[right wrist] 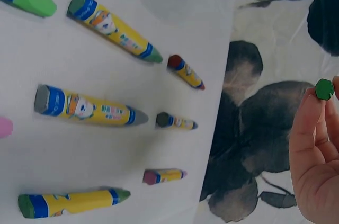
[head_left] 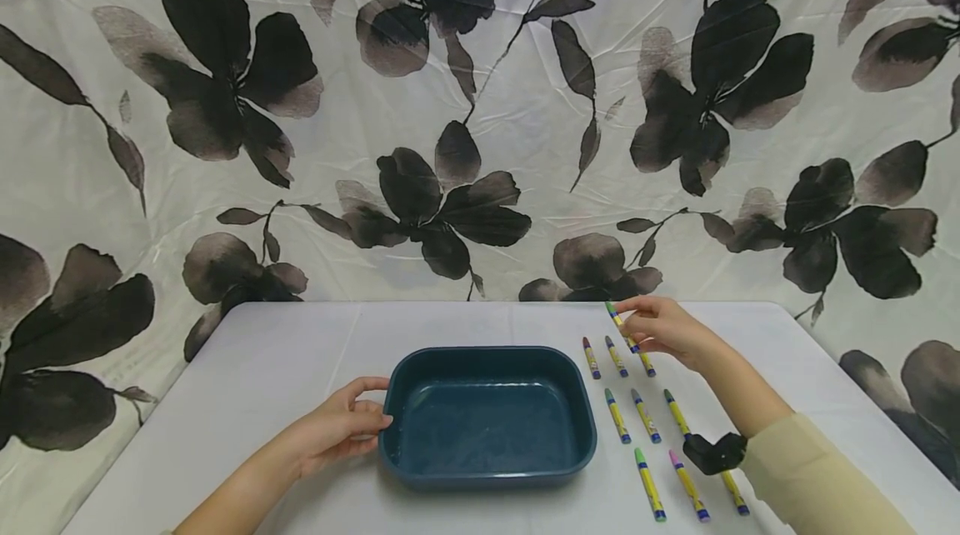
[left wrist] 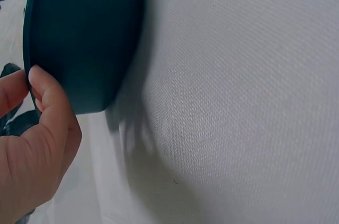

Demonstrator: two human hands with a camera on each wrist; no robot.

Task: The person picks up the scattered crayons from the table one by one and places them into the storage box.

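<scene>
A deep teal rectangular dish (head_left: pixel 487 481) stands on the white table. My left hand (head_left: pixel 337 427) pinches its left rim; in the left wrist view thumb and fingers hold the teal wall (left wrist: pixel 85 38) from both sides. To the right of the dish, my right hand (head_left: pixel 663 328) holds up a green crayon (head_left: pixel 615 318) with a yellow and blue wrapper. The right wrist view shows this crayon end-on (right wrist: pixel 324 90) between thumb and fingertips. Below that hand lies a pink-ended crayon (head_left: pixel 647 364), partly hidden in the head view.
Several crayons lie in rows right of the dish, among them a red-brown one (head_left: pixel 591 358), a grey one (head_left: pixel 646 417), a light green one (head_left: pixel 649 485) and a pink one (head_left: pixel 688 485). A black wrist device (head_left: pixel 714 453) hides part of others. A floral cloth (head_left: pixel 450 102) hangs behind the table.
</scene>
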